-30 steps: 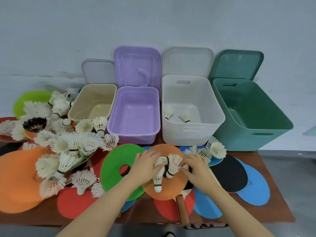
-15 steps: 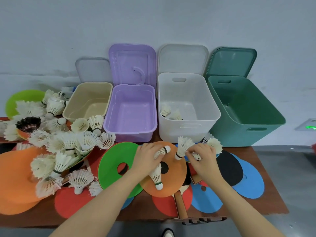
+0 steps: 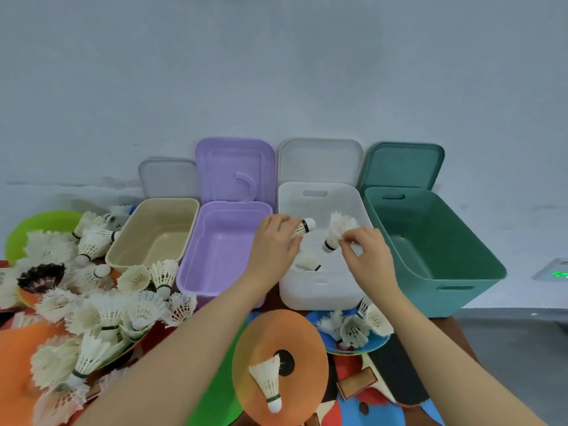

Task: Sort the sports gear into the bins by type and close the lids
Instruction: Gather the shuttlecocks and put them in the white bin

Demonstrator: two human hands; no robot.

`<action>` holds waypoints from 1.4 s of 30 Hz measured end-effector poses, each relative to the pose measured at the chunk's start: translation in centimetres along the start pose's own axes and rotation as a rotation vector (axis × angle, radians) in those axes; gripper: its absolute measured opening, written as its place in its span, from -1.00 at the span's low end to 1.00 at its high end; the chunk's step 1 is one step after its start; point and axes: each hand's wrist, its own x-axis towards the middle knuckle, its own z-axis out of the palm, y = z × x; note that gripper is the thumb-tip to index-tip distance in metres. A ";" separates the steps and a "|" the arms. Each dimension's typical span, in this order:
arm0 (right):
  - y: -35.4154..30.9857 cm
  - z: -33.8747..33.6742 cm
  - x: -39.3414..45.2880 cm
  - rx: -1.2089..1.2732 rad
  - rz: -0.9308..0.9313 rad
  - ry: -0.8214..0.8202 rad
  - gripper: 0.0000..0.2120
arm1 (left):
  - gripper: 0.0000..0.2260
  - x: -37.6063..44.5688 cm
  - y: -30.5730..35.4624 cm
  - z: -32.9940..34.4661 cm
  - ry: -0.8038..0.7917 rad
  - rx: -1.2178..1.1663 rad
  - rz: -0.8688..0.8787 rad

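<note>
Both my hands hover over the white bin (image 3: 319,290). My left hand (image 3: 273,244) grips a white shuttlecock (image 3: 304,227) with its cork pointing right. My right hand (image 3: 365,256) pinches the feathers of a second shuttlecock (image 3: 336,232), cork hanging down. Another shuttlecock (image 3: 307,261) lies inside the white bin. One shuttlecock (image 3: 267,382) lies on an orange disc (image 3: 301,339) near me. A big pile of shuttlecocks (image 3: 101,305) covers the table's left side, and a small cluster (image 3: 353,329) sits on a blue disc in front of the white bin.
Beige bin (image 3: 153,238), purple bin (image 3: 221,250) and green bin (image 3: 430,241) stand in a row with the white one, all lids propped open against the wall. Flat orange, green, red, blue and black discs and a paddle handle (image 3: 356,381) litter the table's front.
Both hands lifted a shuttlecock each off the orange disc and carried them forward over the white bin. The camera view tilted up slightly.
</note>
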 end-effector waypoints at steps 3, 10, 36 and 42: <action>1.2 0.7 1.6 -0.059 0.077 -0.104 -0.92 | -0.58 2.1 0.5 1.0 -0.198 0.060 -0.102; 2.1 0.3 -1.0 -0.095 0.076 -0.169 -0.82 | -0.53 -0.4 -0.4 0.5 -0.375 0.183 -0.104; 7.0 1.9 -12.5 -0.404 0.445 -0.311 -0.72 | -0.80 -19.4 -1.1 1.7 -0.583 0.052 -0.330; 6.4 0.8 -12.3 -0.294 0.356 -0.123 -0.80 | -0.88 -17.8 -0.9 1.0 -0.363 -0.219 -0.373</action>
